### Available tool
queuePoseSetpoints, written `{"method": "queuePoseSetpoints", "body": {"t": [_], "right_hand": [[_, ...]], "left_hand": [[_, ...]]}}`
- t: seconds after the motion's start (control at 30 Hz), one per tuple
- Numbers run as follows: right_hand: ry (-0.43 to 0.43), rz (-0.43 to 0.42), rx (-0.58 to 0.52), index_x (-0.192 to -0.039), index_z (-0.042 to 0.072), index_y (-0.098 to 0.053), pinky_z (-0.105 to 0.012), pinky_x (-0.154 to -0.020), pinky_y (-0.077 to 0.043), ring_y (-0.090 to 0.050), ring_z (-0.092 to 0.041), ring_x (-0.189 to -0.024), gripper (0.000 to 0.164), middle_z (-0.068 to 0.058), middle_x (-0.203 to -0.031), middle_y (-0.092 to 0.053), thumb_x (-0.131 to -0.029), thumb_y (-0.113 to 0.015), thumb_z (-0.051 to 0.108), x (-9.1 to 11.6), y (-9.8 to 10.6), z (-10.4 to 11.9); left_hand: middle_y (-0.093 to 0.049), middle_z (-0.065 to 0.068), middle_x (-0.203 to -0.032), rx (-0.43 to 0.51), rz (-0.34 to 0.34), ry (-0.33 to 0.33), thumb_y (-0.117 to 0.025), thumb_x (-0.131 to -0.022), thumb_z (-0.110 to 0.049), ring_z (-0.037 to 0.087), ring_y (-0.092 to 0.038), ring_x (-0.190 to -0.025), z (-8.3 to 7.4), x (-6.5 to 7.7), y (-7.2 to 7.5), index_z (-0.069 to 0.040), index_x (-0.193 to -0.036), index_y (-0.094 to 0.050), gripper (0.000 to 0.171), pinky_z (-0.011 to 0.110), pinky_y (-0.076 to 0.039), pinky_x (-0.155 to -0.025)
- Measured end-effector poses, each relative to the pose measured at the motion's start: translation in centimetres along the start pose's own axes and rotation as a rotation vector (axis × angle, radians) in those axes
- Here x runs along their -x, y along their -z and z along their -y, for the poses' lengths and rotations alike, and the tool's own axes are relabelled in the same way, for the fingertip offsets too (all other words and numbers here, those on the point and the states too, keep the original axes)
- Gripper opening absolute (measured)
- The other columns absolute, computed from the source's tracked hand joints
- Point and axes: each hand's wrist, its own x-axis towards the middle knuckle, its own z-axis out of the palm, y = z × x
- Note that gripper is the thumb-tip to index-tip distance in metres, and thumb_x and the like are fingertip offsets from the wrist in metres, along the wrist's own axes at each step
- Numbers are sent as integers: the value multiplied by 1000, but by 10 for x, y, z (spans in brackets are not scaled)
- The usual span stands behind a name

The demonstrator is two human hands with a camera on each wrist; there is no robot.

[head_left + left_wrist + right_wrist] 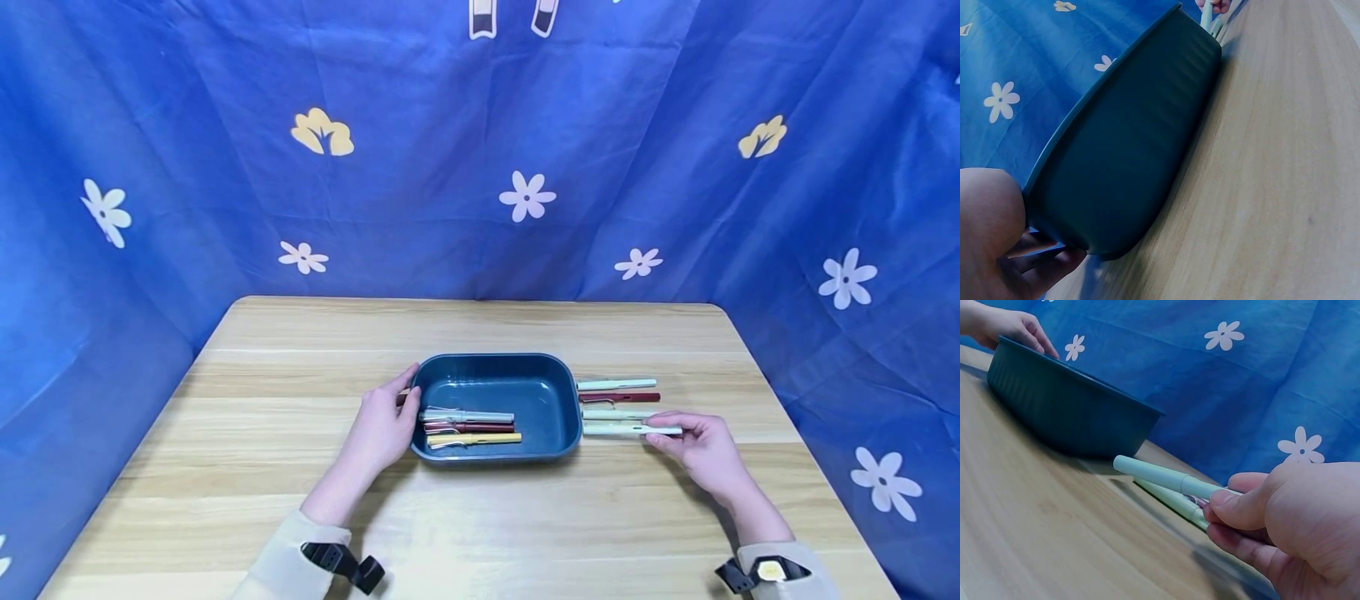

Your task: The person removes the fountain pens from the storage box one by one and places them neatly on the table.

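Observation:
A dark teal rectangular tub [498, 393] stands on the table. At its left end my left hand [384, 425] holds the wall, with the fingers low on the outside in the left wrist view. Inside lie a light blue pen [480, 417], a dark red pen [487, 427] and a yellow pen [487, 437], side by side. Right of the tub, my right hand [697, 448] pinches a pale mint pen [1154, 475] between thumb and fingers, raised over the table. Beyond it lie another pale green pen [611, 414], a dark red pen [630, 397] and a light mint pen [618, 384].
The wooden table [487, 525] has rounded far corners. Blue cloth [420, 217] printed with flowers hangs behind it and along both sides. Black bands with small devices sit on both wrists, over light sleeves [288, 558].

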Motion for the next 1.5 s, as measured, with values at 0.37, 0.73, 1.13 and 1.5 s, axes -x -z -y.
{"method": "queuePoseSetpoints", "body": {"t": [0.37, 0.73, 1.13, 1.5], "right_hand": [[39, 5, 130, -104, -3, -81, -20, -71, -59, -71, -7, -94, 21, -18, -108, -77, -84, -86, -5, 3, -2, -3], [221, 40, 314, -101, 10, -84, -15, -82, -57, -73, -14, -99, 23, -3, -104, -79, -84, -86, -5, 5, -10, -10], [194, 20, 333, -106, 9, -83, -15, -81, -56, -72, -12, -99, 27, -5, -109, -78, -85, -84, -8, 1, -6, -17], [250, 6, 309, -106, 7, -83, -15, -81, -57, -72, -10, -100, 30, -5, -108, -78, -84, -83, -12, -4, -2, -20]], "left_hand": [[-63, 30, -137, 1, -3, -3, -56, -108, -12, 41, -68, -119, 1, 4, -1, 3, -153, -52, 48, 55, -50, -107], [-63, 32, -135, 6, -4, 3, -56, -108, -11, 40, -70, -115, 5, 10, 0, 5, -153, -51, 47, 54, -53, -104], [-64, 31, -135, 1, -11, -7, -57, -108, -11, 41, -70, -116, 2, 6, 0, 4, -153, -52, 47, 55, -51, -106], [-63, 32, -135, 1, -16, -22, -57, -108, -11, 41, -70, -115, 0, 2, -1, 5, -152, -52, 47, 56, -52, -104]]}}
